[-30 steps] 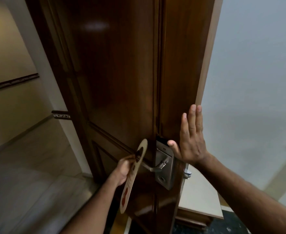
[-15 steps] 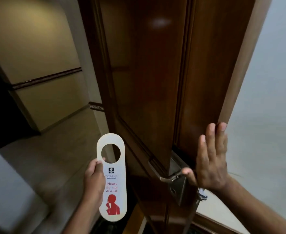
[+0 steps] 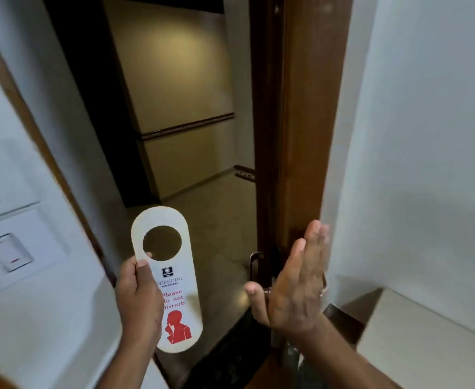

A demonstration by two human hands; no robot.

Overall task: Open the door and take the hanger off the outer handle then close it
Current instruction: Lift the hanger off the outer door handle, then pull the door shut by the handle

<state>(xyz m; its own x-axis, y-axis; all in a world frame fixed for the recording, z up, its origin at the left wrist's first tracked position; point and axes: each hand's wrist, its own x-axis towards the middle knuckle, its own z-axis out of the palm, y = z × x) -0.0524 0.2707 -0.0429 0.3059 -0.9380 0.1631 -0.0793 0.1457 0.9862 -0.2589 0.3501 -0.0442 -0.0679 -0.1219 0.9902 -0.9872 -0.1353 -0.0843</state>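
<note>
White rectangular wall switch plate (image 3: 9, 255) with small red mark, on pale wall (image 3: 48, 318) at left. Beige corridor wall (image 3: 174, 80) beyond, dark wooden rail (image 3: 187, 126) across it. Pale cream countertop (image 3: 427, 341) lower right.

Hanger (image 3: 171, 276): white card, red "Please do not disturb" lettering, red figure pictogram below it, small dark logo above. Door (image 3: 303, 136) right of hanger: dark glossy brown wood; handle (image 3: 254, 262) silver metal. Wall switch (image 3: 9, 255) left of hanger: white, tiny red mark. Corridor wall (image 3: 174, 66) beyond hanger: beige, dark brown rail stripe.
</note>
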